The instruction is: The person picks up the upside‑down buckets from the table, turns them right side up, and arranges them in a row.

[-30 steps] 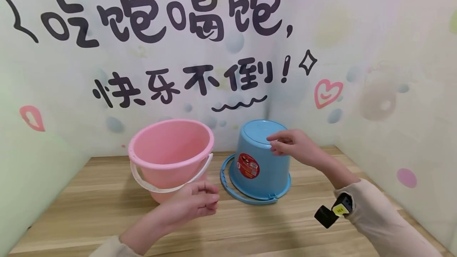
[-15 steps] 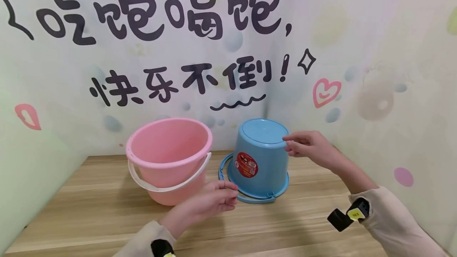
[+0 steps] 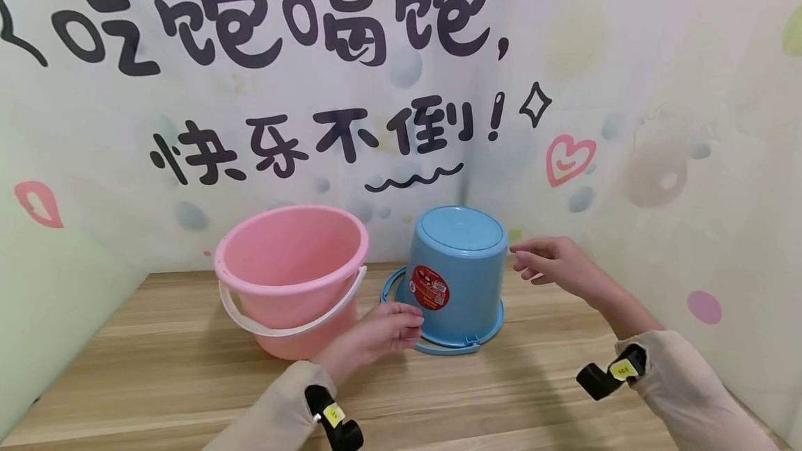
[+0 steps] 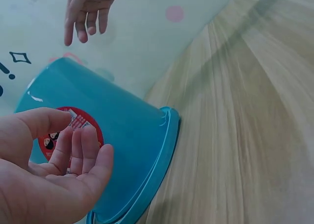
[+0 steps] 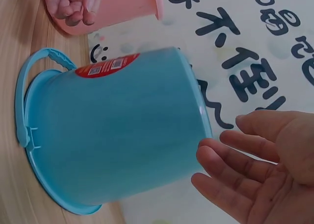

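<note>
A blue bucket [image 3: 460, 277] stands upside down on the wooden table, its base up and its handle [image 3: 447, 350] lying round the rim on the table. A red round label [image 3: 429, 288] is on its side. My left hand [image 3: 382, 329], fingers loosely bent and holding nothing, is in front of the bucket's lower left side. At the bucket's right, near its upper edge, my right hand [image 3: 554, 263] hovers with relaxed fingers, also holding nothing. In the right wrist view its fingertips are close to the bucket's base edge.
To the left a pink bucket [image 3: 301, 284] stands upright with its white handle [image 3: 294, 329] hanging down in front. Behind both buckets is a wall [image 3: 501, 179] with printed characters. The wooden table [image 3: 156, 381] extends toward me.
My left hand has moved right, from before the pink bucket to before the blue one. My right hand has drawn rightward off the blue bucket's top edge. Both buckets stay put.
</note>
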A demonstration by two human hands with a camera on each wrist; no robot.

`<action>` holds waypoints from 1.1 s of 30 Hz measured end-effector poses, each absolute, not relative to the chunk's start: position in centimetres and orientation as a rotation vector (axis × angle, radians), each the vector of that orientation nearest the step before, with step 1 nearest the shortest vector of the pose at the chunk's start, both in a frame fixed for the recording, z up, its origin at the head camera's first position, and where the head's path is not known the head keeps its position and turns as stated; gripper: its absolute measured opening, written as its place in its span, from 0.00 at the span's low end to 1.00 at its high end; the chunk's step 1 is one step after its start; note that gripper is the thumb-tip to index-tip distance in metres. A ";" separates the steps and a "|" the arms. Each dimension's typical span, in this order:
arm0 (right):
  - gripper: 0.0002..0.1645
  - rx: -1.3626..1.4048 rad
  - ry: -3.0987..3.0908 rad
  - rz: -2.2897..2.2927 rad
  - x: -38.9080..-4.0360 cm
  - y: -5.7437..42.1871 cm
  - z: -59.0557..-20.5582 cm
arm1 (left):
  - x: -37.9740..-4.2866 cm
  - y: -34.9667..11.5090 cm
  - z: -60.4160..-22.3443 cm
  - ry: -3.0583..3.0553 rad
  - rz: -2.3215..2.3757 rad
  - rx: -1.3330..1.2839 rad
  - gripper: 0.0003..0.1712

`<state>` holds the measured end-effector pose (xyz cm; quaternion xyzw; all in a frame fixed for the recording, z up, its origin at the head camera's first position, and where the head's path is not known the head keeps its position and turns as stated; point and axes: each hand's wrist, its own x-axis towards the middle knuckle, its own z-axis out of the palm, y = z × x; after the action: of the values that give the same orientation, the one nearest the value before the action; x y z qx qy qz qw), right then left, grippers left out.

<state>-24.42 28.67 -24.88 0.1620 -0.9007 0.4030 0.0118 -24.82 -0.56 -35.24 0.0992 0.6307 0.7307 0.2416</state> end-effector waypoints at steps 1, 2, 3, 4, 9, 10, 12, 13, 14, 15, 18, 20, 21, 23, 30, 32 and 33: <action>0.29 0.480 -2.817 1.265 -24.6 28.9 -25.1 | -25.0 -0.5 -35.3 1.733 1.998 0.267 0.20; 0.30 0.458 -2.823 1.276 -24.7 29.0 -25.3 | -25.2 -0.4 -35.3 1.741 1.996 0.261 0.20; 0.30 0.438 -2.829 1.288 -24.9 29.2 -25.4 | -25.4 -0.4 -35.4 1.749 1.994 0.255 0.19; 0.31 0.418 -2.837 1.299 -25.1 29.3 -25.6 | -25.6 -0.3 -35.5 1.755 1.996 0.250 0.19; 0.31 0.312 -2.864 1.344 -26.2 30.0 -26.7 | -26.6 0.0 -36.0 1.813 1.998 0.221 0.19; 0.30 0.292 -2.864 1.356 -26.5 30.2 -27.0 | -26.8 0.0 -36.1 1.830 1.995 0.215 0.18; 0.28 0.267 -2.866 1.381 -27.1 30.4 -27.6 | -27.2 0.1 -36.4 1.867 1.981 0.206 0.18; 0.28 0.261 -2.868 1.396 -27.3 30.5 -27.9 | -27.4 0.1 -36.5 1.888 1.972 0.205 0.17; 0.27 0.253 -2.871 1.413 -27.6 30.6 -28.2 | -27.6 0.1 -36.6 1.916 1.959 0.203 0.17; 0.27 0.246 -2.879 1.429 -28.0 30.8 -28.6 | -27.8 0.2 -36.7 1.944 1.945 0.206 0.17; 0.27 0.221 -2.905 1.486 -29.1 31.2 -29.7 | -28.3 0.3 -36.8 2.052 1.879 0.233 0.15; 0.28 0.215 -2.927 1.522 -29.8 31.4 -30.4 | -28.7 0.2 -36.9 2.150 1.816 0.268 0.15; 0.28 0.209 -2.934 1.539 -30.1 31.5 -30.7 | -28.9 0.2 -36.9 2.204 1.777 0.291 0.14; 0.28 0.214 -2.950 1.561 -30.7 31.5 -31.1 | -29.2 0.2 -36.8 2.309 1.686 0.352 0.12; 0.24 0.004 -2.957 1.548 -32.5 30.9 -32.9 | -30.2 -0.2 -36.9 2.506 1.403 0.606 0.06; 0.24 -0.034 -2.970 1.532 -32.7 30.9 -33.4 | -30.4 -0.3 -37.0 2.518 1.349 0.691 0.05; 0.24 -0.047 -2.978 1.530 -32.8 30.9 -33.6 | -30.5 -0.3 -37.0 2.514 1.327 0.731 0.05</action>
<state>-32.77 30.92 -33.63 -0.0140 -0.8847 0.4545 -0.1032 -30.48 -0.29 -37.03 0.2477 0.8520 0.4495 0.1029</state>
